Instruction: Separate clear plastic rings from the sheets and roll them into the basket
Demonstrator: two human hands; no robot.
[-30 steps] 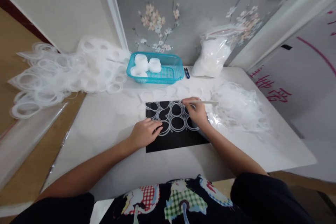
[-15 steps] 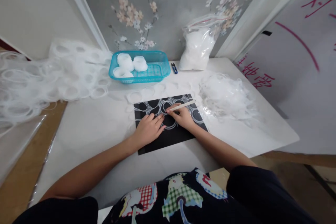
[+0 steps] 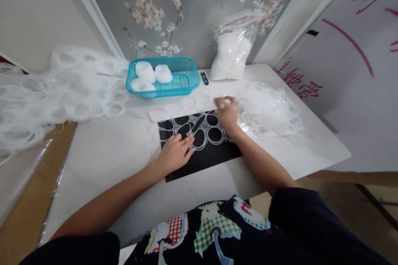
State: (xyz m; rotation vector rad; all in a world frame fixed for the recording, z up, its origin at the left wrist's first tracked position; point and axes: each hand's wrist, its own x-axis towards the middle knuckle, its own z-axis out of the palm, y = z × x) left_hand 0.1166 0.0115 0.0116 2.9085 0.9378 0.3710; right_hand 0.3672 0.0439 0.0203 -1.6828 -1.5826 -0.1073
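While the left hand (image 3: 175, 152) presses flat, fingers spread, on a translucent sheet of punched rings (image 3: 199, 126) over the matte black mat (image 3: 205, 159), the blurred right hand (image 3: 228, 112) — grip unclear — hovers at the mat's far edge on a glossy white worktop (image 3: 124, 149).

The right hand (image 3: 227, 112) is motion-blurred, so whatever its fingers pinch cannot be made out.
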